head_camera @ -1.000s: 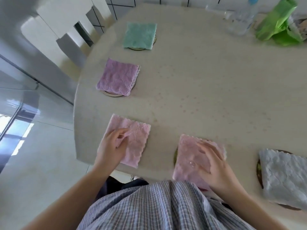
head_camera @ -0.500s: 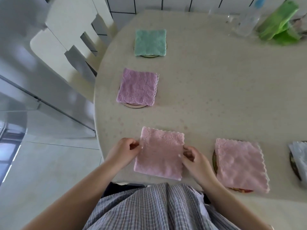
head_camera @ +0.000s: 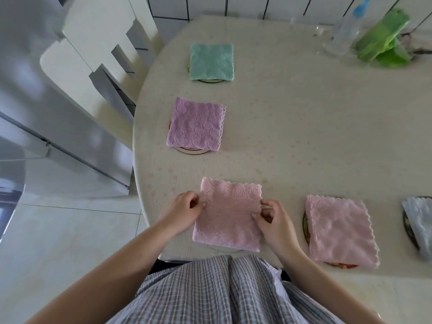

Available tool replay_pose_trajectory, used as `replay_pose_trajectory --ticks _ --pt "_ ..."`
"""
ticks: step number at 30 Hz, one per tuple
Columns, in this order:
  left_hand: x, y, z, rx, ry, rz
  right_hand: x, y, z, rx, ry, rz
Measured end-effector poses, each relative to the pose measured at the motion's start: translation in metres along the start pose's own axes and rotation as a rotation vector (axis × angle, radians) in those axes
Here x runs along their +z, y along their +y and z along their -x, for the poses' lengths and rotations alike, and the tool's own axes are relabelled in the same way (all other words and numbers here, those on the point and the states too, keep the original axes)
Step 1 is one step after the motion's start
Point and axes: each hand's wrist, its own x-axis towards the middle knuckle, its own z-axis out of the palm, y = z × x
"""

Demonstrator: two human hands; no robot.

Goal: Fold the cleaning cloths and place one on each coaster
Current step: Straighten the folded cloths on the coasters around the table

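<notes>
A folded pink cloth (head_camera: 230, 212) lies at the table's near edge, over a pale coaster (head_camera: 225, 248) that peeks out below it. My left hand (head_camera: 181, 210) pinches its left edge and my right hand (head_camera: 272, 217) pinches its right edge. To the right, a second pink cloth (head_camera: 340, 230) covers a dark patterned coaster (head_camera: 306, 226). A white cloth (head_camera: 419, 222) sits on another coaster (head_camera: 408, 228) at the right border. Further back, a purple cloth (head_camera: 196, 123) and a teal cloth (head_camera: 211, 61) each rest on a coaster.
A white chair (head_camera: 98, 54) stands against the table's (head_camera: 315, 141) left side. A clear plastic bottle (head_camera: 343, 31) and a crumpled green bag (head_camera: 383, 40) stand at the far right. A grey metal cabinet (head_camera: 30, 127) fills the left.
My right hand left the pink cloth on the dark coaster and joined the left hand on the nearer pink cloth. The view shifted left, so everything appears further right.
</notes>
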Motion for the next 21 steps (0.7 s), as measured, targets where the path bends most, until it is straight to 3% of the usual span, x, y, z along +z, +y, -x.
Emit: replay_pose_trajectory --ticks 10,13,17,21 --pt "-0.009 -0.001 0.001 0.09 -0.055 -0.048 -0.003 -0.006 -0.004 0.021 -0.01 -0.008" --pt "-0.009 -0.003 0.012 0.106 0.016 -0.043 -0.009 -0.009 -0.003 0.009 -0.056 0.083" --pt "0.002 -0.006 0.027 0.468 0.346 -0.444 -0.015 -0.012 0.003 -0.403 0.005 0.484" --pt "0.022 -0.004 0.023 0.699 0.199 -0.78 -0.004 -0.004 -0.002 -0.723 -0.153 0.824"
